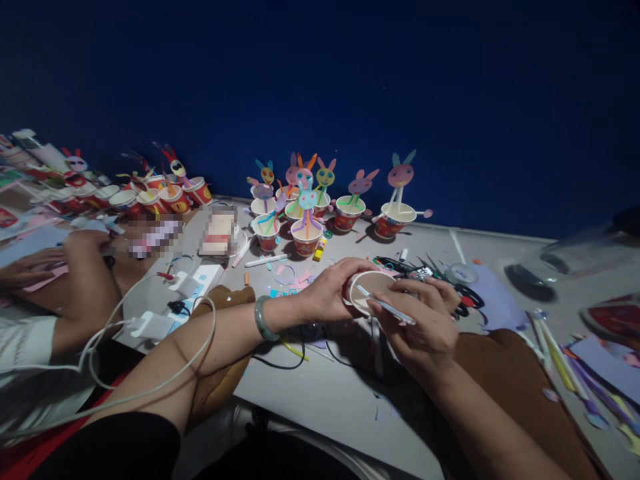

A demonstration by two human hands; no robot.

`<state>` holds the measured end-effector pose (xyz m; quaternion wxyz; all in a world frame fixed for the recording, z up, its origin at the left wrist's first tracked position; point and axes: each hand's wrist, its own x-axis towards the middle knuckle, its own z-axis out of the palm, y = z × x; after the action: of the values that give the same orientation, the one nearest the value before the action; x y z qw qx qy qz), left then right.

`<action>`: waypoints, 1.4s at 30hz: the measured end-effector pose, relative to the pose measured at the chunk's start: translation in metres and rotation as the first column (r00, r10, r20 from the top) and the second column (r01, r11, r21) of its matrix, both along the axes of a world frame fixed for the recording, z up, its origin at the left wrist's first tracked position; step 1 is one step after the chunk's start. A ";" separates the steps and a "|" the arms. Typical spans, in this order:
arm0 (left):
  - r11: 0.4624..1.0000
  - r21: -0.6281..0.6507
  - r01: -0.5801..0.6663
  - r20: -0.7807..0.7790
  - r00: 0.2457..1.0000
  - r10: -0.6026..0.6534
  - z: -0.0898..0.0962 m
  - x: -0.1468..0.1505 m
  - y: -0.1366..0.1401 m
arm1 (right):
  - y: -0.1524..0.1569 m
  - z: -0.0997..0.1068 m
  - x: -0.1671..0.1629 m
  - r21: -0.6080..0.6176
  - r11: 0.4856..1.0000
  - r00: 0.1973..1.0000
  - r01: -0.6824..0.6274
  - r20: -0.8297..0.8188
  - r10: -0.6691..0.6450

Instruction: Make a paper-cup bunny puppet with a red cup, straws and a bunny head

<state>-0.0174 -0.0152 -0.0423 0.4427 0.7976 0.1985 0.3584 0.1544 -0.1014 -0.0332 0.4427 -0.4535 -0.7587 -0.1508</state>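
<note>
- Paper cup (379,283), seemingly light and crushable, held over the surface (320,403); best gripped by its wall.
- Left hand (330,287) curls round the cup; right hand (425,313) pinches one slim pale stick (393,309) across it.
- Beyond the cup: two separate rabbit-topped cups (389,228), one yellow glue stick (321,251), one rabbit cluster (307,247) too overlapped to count.

The light is dim, the edges blurred.
</note>
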 end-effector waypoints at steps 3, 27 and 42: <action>0.999 -0.047 0.009 0.025 1.000 -0.008 0.001 0.000 0.001 | 0.001 -0.003 0.002 -0.005 1.000 1.000 0.009 -0.017 -0.009; 0.422 -0.907 0.009 0.141 0.949 0.283 -0.003 0.005 0.014 | 0.005 -0.009 0.006 0.170 0.984 0.999 0.045 0.006 -0.047; 0.428 -0.904 0.014 0.134 0.958 0.252 0.000 0.006 0.014 | 0.002 -0.012 0.005 0.198 0.977 0.965 0.084 0.228 -0.130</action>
<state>-0.0114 -0.0015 -0.0424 0.7920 0.3728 0.3572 0.3258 0.1597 -0.0994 -0.0450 0.3795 -0.4291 -0.7634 -0.2984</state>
